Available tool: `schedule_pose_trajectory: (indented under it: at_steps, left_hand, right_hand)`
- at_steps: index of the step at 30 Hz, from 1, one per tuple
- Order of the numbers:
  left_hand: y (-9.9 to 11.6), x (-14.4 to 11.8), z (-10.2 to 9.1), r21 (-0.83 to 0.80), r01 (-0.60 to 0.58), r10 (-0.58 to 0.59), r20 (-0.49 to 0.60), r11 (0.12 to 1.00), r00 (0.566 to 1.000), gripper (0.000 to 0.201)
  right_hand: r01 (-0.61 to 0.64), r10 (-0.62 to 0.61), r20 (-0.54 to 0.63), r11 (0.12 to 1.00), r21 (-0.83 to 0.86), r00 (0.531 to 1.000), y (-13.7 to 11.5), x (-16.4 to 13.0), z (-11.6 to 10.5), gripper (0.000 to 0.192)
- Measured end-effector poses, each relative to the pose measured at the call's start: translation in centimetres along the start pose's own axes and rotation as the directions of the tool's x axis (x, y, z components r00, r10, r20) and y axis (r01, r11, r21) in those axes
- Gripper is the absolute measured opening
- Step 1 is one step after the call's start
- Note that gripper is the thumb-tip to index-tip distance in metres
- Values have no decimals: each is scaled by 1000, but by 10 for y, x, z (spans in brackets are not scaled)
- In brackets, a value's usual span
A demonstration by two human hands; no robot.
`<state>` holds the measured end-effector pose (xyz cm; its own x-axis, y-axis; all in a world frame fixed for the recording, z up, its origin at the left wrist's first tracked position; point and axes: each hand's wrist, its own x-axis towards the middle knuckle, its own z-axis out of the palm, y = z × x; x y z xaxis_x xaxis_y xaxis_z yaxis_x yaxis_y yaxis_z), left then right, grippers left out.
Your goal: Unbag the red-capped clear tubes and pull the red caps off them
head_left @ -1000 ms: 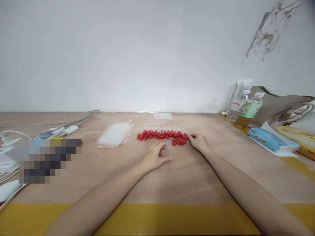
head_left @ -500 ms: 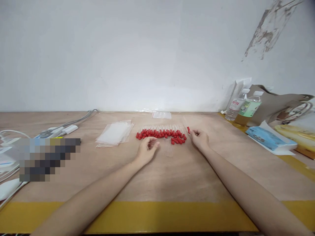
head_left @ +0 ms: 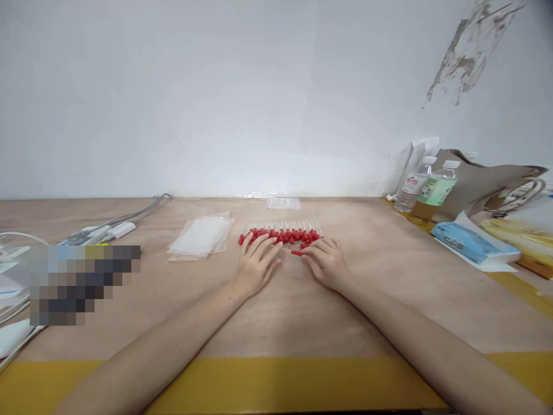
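A pixelated patch [head_left: 84, 283] hides things at left; the fingers [head_left: 263, 248] cover some droppers [head_left: 280, 235].

**Small packing workbench**

A plywood bench [head_left: 389, 300] edged with yellow tape stands against a bare, scuffed wall [head_left: 259, 98]. Red-bulbed droppers [head_left: 280, 235] lie in rows beside stacked clear bags [head_left: 202, 236], indicating hand assembly or packing.

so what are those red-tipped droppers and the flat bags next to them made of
The thin clear droppers with red bulbs: stems look like glass or clear plastic, see-through and faintly glinting; the bulbs look like matte rubber, opaque red. The flat transparent bags: thin glossy plastic film, with the tabletop showing through. Both hands, left hand and right hand, rest open at the row.
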<state>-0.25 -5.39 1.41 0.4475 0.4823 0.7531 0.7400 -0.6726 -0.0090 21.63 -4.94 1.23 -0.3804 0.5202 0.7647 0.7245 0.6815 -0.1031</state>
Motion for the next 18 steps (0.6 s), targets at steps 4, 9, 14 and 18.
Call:
schedule_pose_trajectory:
  at_steps: [4,9,14,18]
  left_hand:
    - [-10,-2,2,40,-51,48,79,998,996,18]
    - [-14,-2,2,-16,-79,80,126,997,989,20]
    - [-10,-2,3,-56,-91,97,134,994,986,20]
    - [-8,-2,2,-79,-84,98,196,993,976,22]
  right_hand:
    - [61,-61,39,998,11,997,-6,0,3,17]
    - [72,-74,81,997,32,994,-9,0,7,17]
    - [114,-112,82,993,-13,990,-12,1,20,20]
    - [120,-115,93,991,-52,989,-17,2,23,19]
